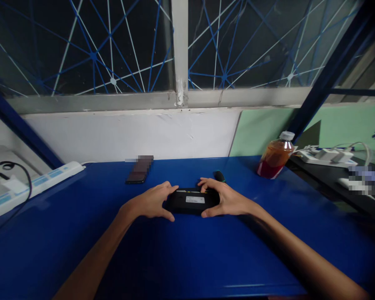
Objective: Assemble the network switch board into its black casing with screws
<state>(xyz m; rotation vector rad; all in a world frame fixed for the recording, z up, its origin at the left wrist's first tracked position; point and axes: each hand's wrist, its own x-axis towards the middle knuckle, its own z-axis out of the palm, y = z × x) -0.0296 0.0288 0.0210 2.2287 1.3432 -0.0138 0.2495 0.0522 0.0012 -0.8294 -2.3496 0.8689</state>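
Note:
A flat black case (pixel 180 206) with a white printed label on its upper face lies in front of me on the blue table. Along its far edge runs a thin strip with white and yellow marks. My left hand (pixel 154 202) holds the case at its left end, thumb at the near side and fingers at the far side. At the other end, my right hand (pixel 226 199) grips it, the thumb along the near edge and the fingers curled over the far edge. Just beyond my right hand lies a small dark green and black object (pixel 219 176), partly hidden; I cannot make out its kind.
A dark phone (pixel 139 170) lies at the back left. A white power strip (pixel 54 177) with a black cable runs along the left side. A bottle of reddish drink (pixel 275 158) stands at the back right. More plugs and chargers (pixel 329 156) sit beyond it.

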